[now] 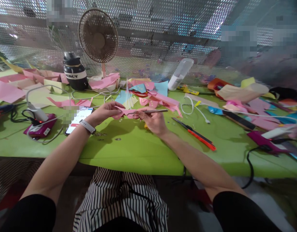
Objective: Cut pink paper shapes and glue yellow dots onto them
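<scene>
Your green table (138, 154) spans the frame, its near edge running below your hands; bare surface lies at lower centre, with cluttered paper at left and right. The black bottle (75, 74) stands at upper left, its contents hidden. The clear bottle (181, 74) tilts at upper centre-right; its lower part looks whitish. The red-and-black tool (201, 140) lies right of centre. At centre, your left hand (106, 112) pinches the pink paper piece (124, 112), fingers nearly closed. Your right hand (153, 119) has curled fingers around the slim metal tool (158, 111), its tip at the paper's right part.
</scene>
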### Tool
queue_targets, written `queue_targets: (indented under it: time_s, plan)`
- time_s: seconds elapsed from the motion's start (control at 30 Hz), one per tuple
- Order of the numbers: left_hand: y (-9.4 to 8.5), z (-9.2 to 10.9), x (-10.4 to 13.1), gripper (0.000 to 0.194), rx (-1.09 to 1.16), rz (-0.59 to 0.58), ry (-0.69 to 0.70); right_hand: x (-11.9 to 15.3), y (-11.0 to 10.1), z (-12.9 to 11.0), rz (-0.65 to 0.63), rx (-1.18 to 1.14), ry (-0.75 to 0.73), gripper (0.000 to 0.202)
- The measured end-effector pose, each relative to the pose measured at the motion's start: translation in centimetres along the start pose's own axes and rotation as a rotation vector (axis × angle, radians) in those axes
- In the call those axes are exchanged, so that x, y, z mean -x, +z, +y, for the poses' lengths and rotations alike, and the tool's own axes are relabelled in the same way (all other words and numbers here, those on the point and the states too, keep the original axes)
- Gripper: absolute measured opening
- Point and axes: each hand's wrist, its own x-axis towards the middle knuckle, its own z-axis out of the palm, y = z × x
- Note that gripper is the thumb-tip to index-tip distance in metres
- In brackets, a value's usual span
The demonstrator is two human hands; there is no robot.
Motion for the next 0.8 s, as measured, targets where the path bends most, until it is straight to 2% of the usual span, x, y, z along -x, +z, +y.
queue_targets:
  time_s: [0.17, 0.47, 0.6, 0.8]
  plan:
    - [0.0, 0.0, -0.1, 0.027, -0.025, -0.004, 0.000, 0.0, 0.0, -0.2, 0.004, 0.042, -0.008, 0.041]
    - [0.2, 0.1, 0.0, 0.027, -0.024, -0.018, -0.001, 0.1, 0.1, 0.1, 0.013, 0.016, -0.002, 0.034]
    - [0.2, 0.1, -0.1, 0.025, -0.011, 0.059, 0.012, 0.2, 0.2, -0.7, 0.037, 0.002, 0.052, 0.037]
    - [0.3, 0.3, -0.2, 0.020, 0.008, 0.195, 0.003, 1.0, 1.0, 0.4, -0.070, 0.026, 0.109, 0.037]
